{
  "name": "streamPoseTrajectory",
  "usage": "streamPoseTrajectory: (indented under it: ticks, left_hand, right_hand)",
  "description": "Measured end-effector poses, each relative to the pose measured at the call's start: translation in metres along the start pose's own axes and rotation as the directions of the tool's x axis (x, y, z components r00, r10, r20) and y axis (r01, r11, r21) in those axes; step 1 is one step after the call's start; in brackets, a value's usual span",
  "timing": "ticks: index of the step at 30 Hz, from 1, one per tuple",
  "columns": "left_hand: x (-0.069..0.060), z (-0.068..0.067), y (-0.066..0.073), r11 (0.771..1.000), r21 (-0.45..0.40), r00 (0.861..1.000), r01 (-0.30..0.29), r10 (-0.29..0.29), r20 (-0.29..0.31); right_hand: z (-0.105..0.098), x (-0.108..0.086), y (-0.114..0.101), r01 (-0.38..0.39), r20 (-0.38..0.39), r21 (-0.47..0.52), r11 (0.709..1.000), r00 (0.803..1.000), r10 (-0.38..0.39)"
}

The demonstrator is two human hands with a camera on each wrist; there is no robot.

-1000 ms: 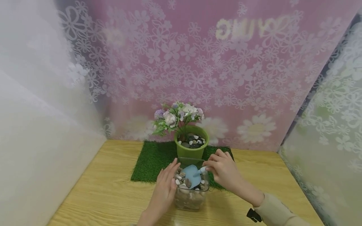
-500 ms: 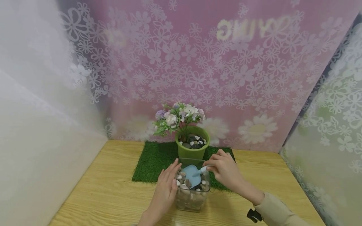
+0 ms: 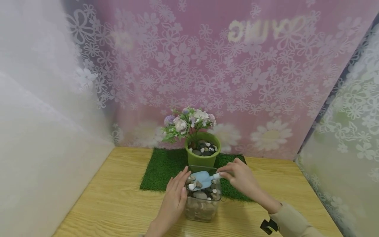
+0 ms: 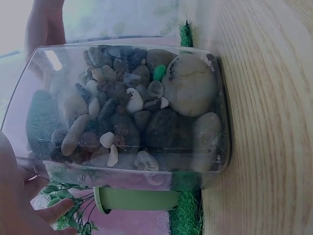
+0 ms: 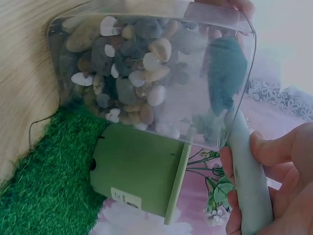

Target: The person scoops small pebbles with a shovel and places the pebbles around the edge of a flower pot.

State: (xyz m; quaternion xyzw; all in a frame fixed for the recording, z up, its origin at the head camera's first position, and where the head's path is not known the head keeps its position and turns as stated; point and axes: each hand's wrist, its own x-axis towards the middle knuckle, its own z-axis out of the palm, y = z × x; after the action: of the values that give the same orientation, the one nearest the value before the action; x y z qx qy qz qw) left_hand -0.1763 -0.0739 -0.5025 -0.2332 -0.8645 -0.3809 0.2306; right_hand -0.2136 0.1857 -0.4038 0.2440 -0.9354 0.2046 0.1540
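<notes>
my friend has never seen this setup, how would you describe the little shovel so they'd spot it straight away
On the wooden table, find the clear container of stones in front of the green flowerpot. At its top is the shovel, its pale handle in the right hand. Its broad, light-blue blade stands out among the grey, brown and white stones.
</notes>
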Motion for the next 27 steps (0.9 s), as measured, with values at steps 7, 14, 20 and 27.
streamPoseTrajectory:
  ticks: [7, 14, 20, 27]
  left_hand:
    - [0.002, 0.002, 0.000, 1.000, 0.009, 1.000, 0.001, -0.001, 0.001]
    - [0.001, 0.002, 0.001, 1.000, 0.015, 1.000, -0.003, 0.003, -0.004]
    - [0.000, 0.003, 0.000, 1.000, 0.023, 1.000, -0.003, 0.004, -0.017]
    - [0.000, 0.001, 0.000, 1.000, 0.014, 1.000, 0.009, -0.009, -0.015]
  right_hand:
    - [-0.011, -0.009, 0.005, -0.033, 0.026, 0.042, 0.999, 0.999, 0.032]
    - [-0.020, -0.024, 0.013, -0.051, -0.021, 0.065, 0.997, 0.998, 0.052]
    - [-0.026, -0.034, 0.020, -0.083, -0.069, 0.084, 0.993, 0.994, 0.089]
    - [-0.026, -0.040, 0.021, -0.099, -0.075, 0.086, 0.991, 0.992, 0.105]
